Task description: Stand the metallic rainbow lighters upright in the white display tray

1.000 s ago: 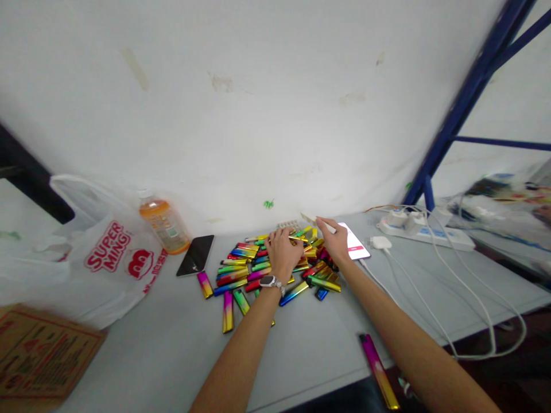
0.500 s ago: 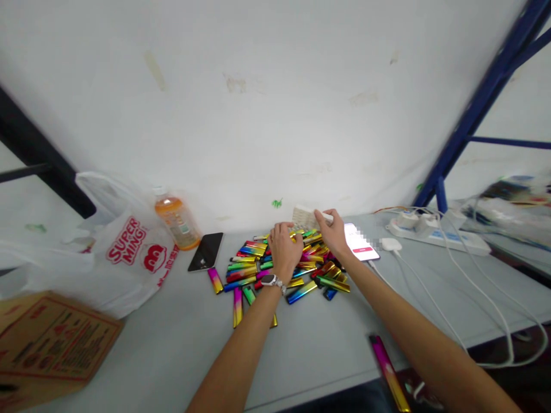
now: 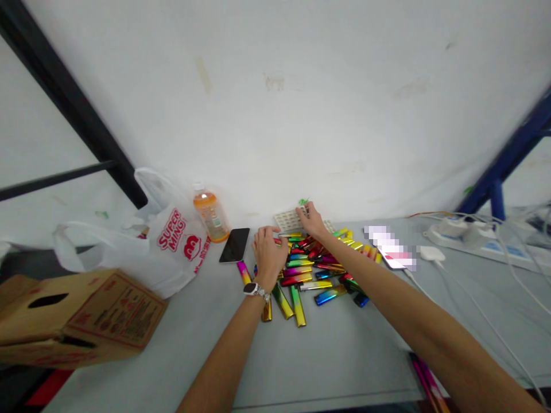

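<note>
A pile of shiny, rainbow-coloured metallic lighters (image 3: 297,271) is spread over the grey table by the wall. My left hand (image 3: 270,255) lies over the pile's left side, fingers bent down and thumb apart; its fingertips are partly hidden among the lighters. At the back of the pile, my right hand (image 3: 310,219) grips a whitish gridded tray (image 3: 287,221) by its upper edge. The tray leans near the wall, and my hand and forearm cover part of it. More pink and purple lighters (image 3: 424,376) are at the table's front edge, below my right forearm.
Left of the pile are a dark phone (image 3: 235,245), an orange drink bottle (image 3: 212,215), a white plastic bag (image 3: 172,252) and a cardboard box (image 3: 116,312). To the right lie a lit phone (image 3: 385,244), a white charger (image 3: 431,253) with cables, and a power strip (image 3: 482,241).
The view has swung left, showing more of the box. My right hand has moved left with the tray, closer to my left hand. The left hand remains on the pile's left part.
</note>
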Demonstrator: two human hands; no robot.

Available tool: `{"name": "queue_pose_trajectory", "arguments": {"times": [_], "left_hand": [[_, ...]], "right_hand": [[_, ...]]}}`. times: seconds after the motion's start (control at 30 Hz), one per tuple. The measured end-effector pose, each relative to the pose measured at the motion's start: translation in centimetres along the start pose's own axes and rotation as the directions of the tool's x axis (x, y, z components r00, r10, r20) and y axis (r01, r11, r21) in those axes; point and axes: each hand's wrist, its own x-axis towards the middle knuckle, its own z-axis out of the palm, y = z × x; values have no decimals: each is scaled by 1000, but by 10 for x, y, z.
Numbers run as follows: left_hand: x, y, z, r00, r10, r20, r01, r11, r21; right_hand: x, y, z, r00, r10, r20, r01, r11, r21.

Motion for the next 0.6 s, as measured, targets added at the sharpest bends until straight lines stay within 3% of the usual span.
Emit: {"name": "queue_pose_trajectory", "arguments": {"times": [0.1, 0.23, 0.4, 0.6], "left_hand": [[-3, -9, -9, 1000, 4, 25, -5, 999, 53], [-7, -13, -11, 998, 37, 55, -42, 995, 88], [-15, -10, -5, 990, 122, 77, -127, 990, 58], [-24, 9, 0, 967, 228, 110, -229, 973, -3]], "right_hand": [[-1, -6, 5, 998, 25, 49, -14, 978, -209], [-8, -16, -1, 1000, 19, 5, -15, 902, -431], [-30, -26, -29, 998, -38, -45, 17, 920, -391], [-86, -44, -77, 978, -156, -137, 97, 926, -364]]}}
